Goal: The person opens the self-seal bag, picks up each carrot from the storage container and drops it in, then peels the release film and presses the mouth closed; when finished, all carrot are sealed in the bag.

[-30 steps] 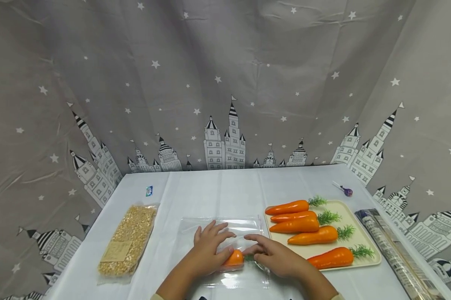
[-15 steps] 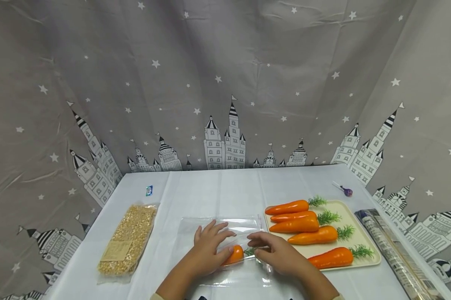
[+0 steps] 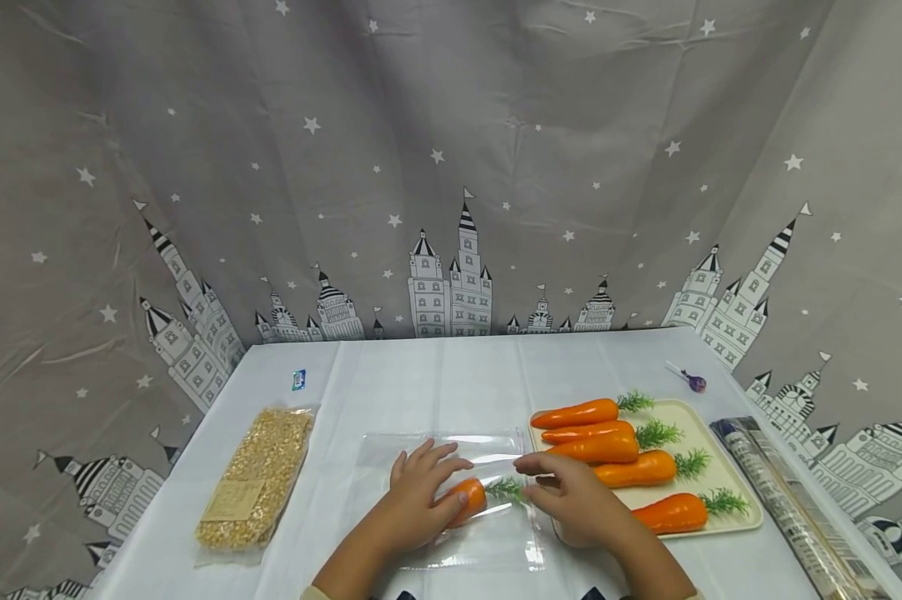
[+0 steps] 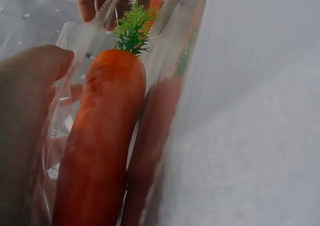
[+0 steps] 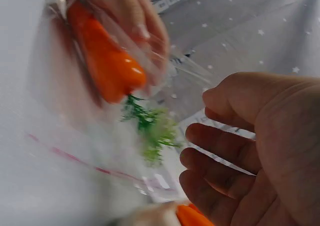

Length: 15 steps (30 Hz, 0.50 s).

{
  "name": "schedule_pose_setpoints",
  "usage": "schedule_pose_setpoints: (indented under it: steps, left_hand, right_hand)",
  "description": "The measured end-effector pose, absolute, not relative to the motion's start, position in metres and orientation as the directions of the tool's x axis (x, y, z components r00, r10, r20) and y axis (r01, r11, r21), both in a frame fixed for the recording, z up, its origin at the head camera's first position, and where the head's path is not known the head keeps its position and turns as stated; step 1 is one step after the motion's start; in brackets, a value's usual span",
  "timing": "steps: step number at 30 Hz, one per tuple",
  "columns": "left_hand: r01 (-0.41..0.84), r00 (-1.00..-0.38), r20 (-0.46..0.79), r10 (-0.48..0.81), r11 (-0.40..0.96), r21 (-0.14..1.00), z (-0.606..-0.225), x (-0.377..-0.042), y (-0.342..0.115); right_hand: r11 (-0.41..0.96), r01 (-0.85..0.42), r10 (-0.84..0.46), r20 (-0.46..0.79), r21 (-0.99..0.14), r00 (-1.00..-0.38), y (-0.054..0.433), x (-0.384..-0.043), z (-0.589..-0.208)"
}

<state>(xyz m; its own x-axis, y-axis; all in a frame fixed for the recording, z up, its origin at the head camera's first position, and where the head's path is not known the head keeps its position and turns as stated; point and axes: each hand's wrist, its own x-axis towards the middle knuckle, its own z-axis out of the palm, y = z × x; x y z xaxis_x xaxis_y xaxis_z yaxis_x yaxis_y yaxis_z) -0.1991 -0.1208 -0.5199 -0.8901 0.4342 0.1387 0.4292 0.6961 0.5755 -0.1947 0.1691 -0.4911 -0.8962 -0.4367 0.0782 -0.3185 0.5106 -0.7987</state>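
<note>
A clear plastic zip bag [image 3: 488,550] lies flat in front of me with an orange carrot [image 3: 469,500] inside it, its green leafy top [image 3: 505,489] toward the bag's right edge. My left hand [image 3: 421,500] rests on the bag with fingers spread, the thumb lying along the carrot. In the left wrist view the carrot [image 4: 102,136] shows through the film beside that thumb. Just past the leaves, my right hand [image 3: 574,496] hovers with fingers loosely bent and nothing between them. A pink zip strip [image 5: 95,167] crosses the bag near the leaves in the right wrist view.
On the right, a cream tray [image 3: 721,458] holds several carrots [image 3: 638,469]. Beyond it lie a lollipop [image 3: 694,382] and a long clear-wrapped package [image 3: 789,508]. A bag of yellow grains [image 3: 263,467] and a small blue-green packet [image 3: 298,380] are at left.
My right hand has drawn back to the right, away from the carrot, and now overlaps the tray's edge. The carrot's leaves show more fully. My left hand has stayed in place.
</note>
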Motion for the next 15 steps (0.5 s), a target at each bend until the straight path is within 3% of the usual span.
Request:
schedule_pose_setpoints:
  steps: [7,15]
  left_hand:
    - [0.441,-0.887,0.158,0.433,0.697,0.565,-0.521,-0.199,-0.12]
    - [0.443,-0.886,0.155,0.436,0.701,0.559,-0.522,-0.201,-0.121]
  right_hand:
    - [0.562,-0.354,-0.421,0.109,-0.747,-0.901,0.189,-0.196,-0.48]
    - [0.693,-0.298,-0.342,0.064,-0.656,-0.938,0.213,-0.19,-0.463]
